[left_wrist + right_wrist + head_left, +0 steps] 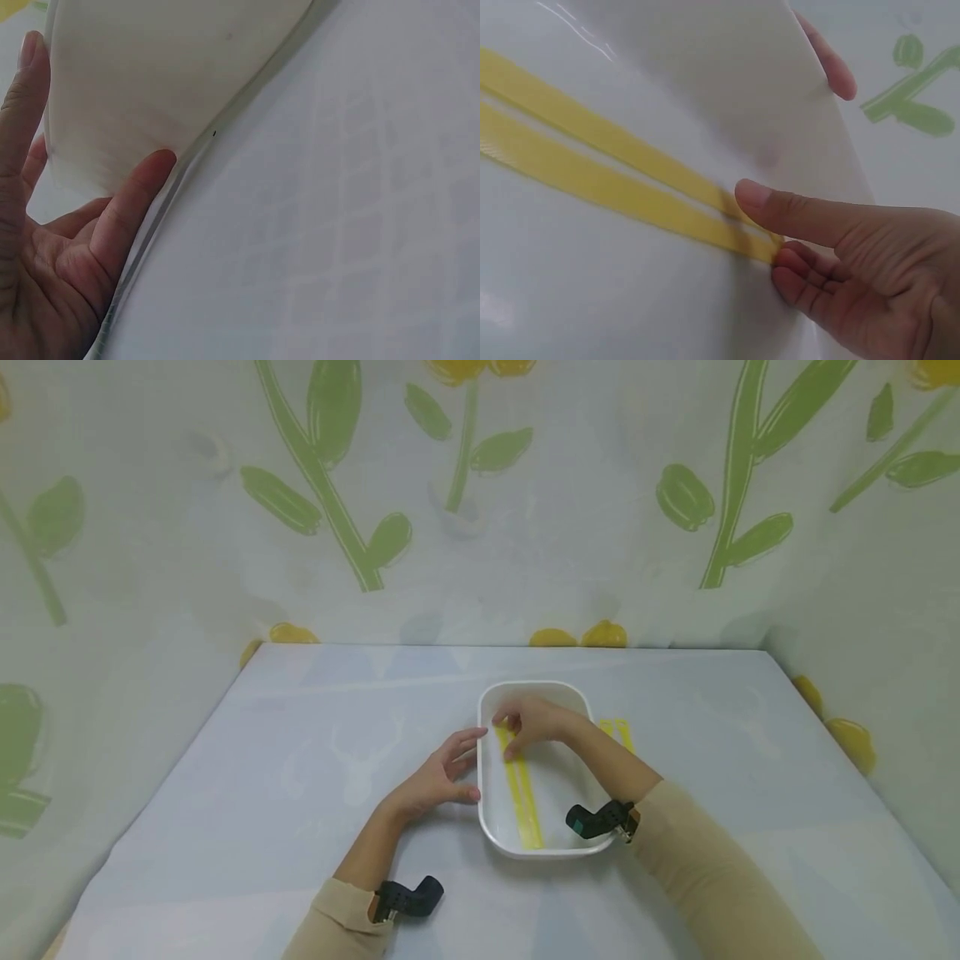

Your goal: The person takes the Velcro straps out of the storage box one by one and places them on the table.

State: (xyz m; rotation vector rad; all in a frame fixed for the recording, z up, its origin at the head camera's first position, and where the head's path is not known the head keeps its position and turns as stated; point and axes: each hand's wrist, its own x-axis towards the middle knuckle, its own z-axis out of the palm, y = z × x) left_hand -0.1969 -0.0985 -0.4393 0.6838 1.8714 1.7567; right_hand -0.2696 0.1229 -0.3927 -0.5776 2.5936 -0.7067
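A white rectangular tub point(551, 853) with rounded corners stands on the table. Inside it two long flat yellow strips point(525, 802) lie side by side along the left part of the floor. My right hand point(536, 722) reaches into the tub from the right, its curled fingers holding the far end of the strips. In the right wrist view the thumb lies over that end, and the curled fingertips point(791, 274) meet it. My left hand point(431, 785) touches the tub's left wall from outside, fingers spread, with the thumb point(139, 195) low against the wall.
More yellow strips point(618, 735) lie on the table just right of the tub, partly hidden by the right forearm. The table point(300, 827) has a pale patterned cover. A wall point(562, 577) with a leaf and flower print rises behind it.
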